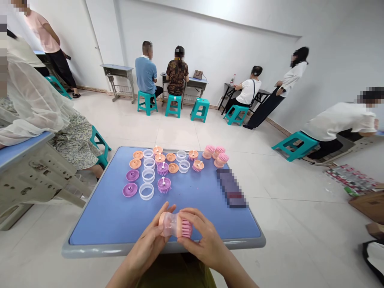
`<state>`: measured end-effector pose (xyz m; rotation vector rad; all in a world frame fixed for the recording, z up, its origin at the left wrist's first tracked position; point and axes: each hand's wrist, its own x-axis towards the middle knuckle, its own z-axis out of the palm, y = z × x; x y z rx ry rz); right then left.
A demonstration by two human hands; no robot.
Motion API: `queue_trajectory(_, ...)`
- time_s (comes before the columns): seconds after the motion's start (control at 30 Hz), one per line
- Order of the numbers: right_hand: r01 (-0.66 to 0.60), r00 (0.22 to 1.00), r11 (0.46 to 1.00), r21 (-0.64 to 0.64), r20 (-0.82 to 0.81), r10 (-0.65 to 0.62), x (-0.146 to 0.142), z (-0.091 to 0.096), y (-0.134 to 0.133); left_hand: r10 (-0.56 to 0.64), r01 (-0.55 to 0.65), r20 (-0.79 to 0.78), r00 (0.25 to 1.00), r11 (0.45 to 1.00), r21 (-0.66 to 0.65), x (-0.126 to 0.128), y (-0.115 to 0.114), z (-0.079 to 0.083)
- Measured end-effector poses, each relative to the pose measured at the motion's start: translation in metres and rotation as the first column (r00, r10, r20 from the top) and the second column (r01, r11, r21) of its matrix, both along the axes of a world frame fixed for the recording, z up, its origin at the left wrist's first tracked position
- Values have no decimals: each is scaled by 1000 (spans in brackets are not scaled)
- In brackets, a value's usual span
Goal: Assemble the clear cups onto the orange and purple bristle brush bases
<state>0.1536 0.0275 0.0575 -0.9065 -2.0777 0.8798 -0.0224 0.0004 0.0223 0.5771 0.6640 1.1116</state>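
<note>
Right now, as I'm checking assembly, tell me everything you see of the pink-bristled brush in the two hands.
This round scalp brush lies sideways: peach plastic cap, clear plastic sleeve, pink rubbery bristles. The left hand holds the cap end, the right hand the bristle end, above the blue table.

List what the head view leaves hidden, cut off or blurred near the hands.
Pink brush: underside hidden by the left hand and right hand.
Dark flat thing: blurred by pixelation.
Cardboard box: cut off by the right edge.
</note>
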Motion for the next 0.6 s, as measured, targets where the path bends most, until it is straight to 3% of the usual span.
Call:
queue_trajectory(0.13,-22,1000,1000,-16,-20,21,5,2,1,-73,86,-165,984,994,74,-11,-1,4)
queue_trajectory(0.27,-53,999,998,-31,4,53,9,5,1,-66,141,-446,893,980,139,-18,1,11)
queue_trajectory(0.5,-64,997,996,-56,29,65,11,5,1,-69,140,-437,897,981,133,-18,4,8)
queue_trajectory(0.6,-65,998,996,-68,-3,65,9,5,3,-28,138,-491,871,972,190,-17,1,9)
